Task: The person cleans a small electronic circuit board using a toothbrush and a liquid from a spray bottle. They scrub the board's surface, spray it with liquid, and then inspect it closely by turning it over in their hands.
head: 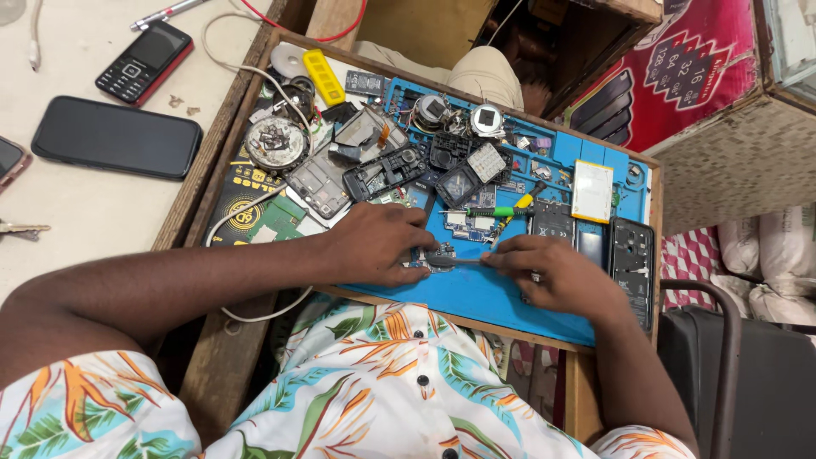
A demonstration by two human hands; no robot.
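On the blue mat point(476, 297), the left hand point(374, 242) is pinning a small circuit board point(435, 256); the right hand point(557, 272) is gripping a thin tool point(455, 261), phone parts point(382, 170) crowding beyond.

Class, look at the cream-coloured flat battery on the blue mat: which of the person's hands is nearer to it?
Right. The right hand lies just below-left of the battery; the left hand is farther left.

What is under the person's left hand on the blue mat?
A small dark circuit board peeks out from under the left hand, lying on the blue mat. The hand covers most of it, so the rest cannot be seen.
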